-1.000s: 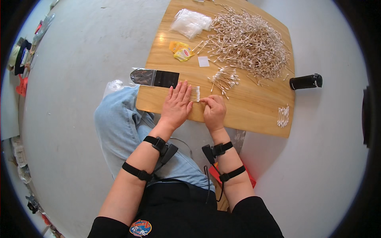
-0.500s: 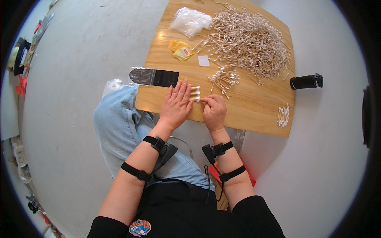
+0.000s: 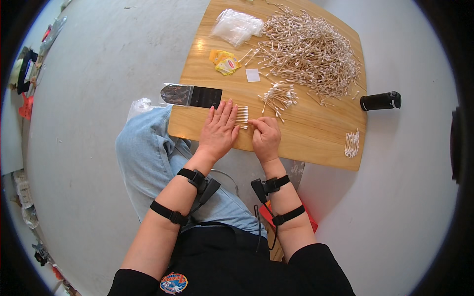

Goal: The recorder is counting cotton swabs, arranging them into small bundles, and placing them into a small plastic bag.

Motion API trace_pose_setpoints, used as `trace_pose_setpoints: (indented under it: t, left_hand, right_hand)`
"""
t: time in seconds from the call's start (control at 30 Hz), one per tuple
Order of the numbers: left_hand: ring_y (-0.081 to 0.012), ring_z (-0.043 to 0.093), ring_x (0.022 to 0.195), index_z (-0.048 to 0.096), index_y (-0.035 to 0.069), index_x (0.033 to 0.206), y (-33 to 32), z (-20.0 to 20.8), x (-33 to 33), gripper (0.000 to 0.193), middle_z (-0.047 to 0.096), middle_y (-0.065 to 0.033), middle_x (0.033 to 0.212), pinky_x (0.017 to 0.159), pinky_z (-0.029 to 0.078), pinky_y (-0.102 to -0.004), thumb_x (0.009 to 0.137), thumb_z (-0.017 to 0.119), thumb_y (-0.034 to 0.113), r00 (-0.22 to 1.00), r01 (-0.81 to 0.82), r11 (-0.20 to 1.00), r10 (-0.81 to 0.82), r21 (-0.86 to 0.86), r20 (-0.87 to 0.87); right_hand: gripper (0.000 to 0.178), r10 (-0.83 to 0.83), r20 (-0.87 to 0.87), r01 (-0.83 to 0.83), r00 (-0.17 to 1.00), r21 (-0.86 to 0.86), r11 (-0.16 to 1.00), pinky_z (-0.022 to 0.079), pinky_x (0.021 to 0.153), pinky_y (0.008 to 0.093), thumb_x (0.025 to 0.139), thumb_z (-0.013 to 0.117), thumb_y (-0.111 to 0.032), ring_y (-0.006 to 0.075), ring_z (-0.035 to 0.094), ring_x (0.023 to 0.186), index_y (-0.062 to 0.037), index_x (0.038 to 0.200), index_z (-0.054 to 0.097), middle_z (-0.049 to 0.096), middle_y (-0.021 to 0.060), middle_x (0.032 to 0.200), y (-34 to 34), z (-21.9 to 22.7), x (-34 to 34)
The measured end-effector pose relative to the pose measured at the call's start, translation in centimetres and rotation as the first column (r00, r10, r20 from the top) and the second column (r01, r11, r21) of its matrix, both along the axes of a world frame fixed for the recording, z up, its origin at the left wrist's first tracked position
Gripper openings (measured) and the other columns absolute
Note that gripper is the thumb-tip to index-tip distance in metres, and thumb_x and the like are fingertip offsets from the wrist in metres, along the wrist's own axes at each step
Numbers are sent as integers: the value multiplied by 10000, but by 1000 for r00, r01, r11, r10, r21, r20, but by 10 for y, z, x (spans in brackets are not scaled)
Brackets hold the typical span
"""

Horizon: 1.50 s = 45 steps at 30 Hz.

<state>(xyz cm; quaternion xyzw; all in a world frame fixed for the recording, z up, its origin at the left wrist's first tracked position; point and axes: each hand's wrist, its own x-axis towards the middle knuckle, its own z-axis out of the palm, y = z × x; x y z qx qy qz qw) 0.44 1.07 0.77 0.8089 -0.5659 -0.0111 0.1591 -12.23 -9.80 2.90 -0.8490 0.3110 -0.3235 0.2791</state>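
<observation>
Resting flat on the desk (image 3: 316, 143), the left hand (image 3: 218, 129) lay with fingers spread, its fingertips against a short neat row of cotton swabs (image 3: 241, 116). The right hand (image 3: 266, 136) sat just beside it, fingers curled, fingertips touching the row's right end; whether it pinched a swab could not be told. Beyond the row lay a small loose bunch of swabs (image 3: 279, 95), and past that a large heap of swabs (image 3: 311, 52). A black-and-clear pouch (image 3: 191, 95) lay at the desk's left edge, touching the left fingertips. Yellow packets (image 3: 225, 62), a white square (image 3: 253, 75) and clear bags (image 3: 237, 27) sat farther off. Another small swab cluster (image 3: 351, 143) lay near the right edge; a black cylinder (image 3: 380, 101) lay on the floor.
</observation>
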Motion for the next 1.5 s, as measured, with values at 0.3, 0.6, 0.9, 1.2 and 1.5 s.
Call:
trace_pose_setpoints:
  t: [0.3,0.6,0.9,1.2,1.5]
  left_hand:
    - [-247,247,1462,352,79,1488,1,0,0,610,296,-107,1568,1199,137,-426,974,471,383,1000,3,1000,-3,0,-3]
    - [-249,246,1462,348,78,1489,1,0,1,614,295,-110,1569,1198,143,-428,971,474,382,1000,3,1000,-3,-2,10]
    - [-248,241,1464,335,79,1494,0,0,1,617,292,-106,1570,1199,138,-428,974,464,384,1000,3,1000,-3,0,3]
    - [-256,244,1463,344,70,1489,2,-1,1,621,301,-116,1565,1198,140,-434,966,475,378,1000,7,1000,-7,-8,-3]
    - [-272,283,1446,376,56,1467,1,1,1,605,322,-135,1551,1186,182,-436,951,529,333,1000,9,998,-10,-61,-21]
  right_hand:
    - [221,-10,-15,10,1000,0,1000,478,731,386,712,581,34,278,576,811,-73,844,723,613,78,808,0,-1,1]
    - [245,2,-52,-2,999,-11,1000,479,738,384,713,575,32,277,575,830,-82,870,726,604,78,816,0,1,2]
    - [275,-11,-66,11,998,2,1000,477,753,386,722,571,23,280,566,833,-102,911,727,598,69,832,-1,0,4]
    - [297,1,-110,-2,994,-4,1000,475,763,392,724,571,8,272,564,854,-119,942,728,594,65,836,-2,-4,2]
    - [308,-44,-145,46,988,7,999,478,749,385,734,568,-12,259,564,838,-153,953,732,584,44,813,-2,-2,10]
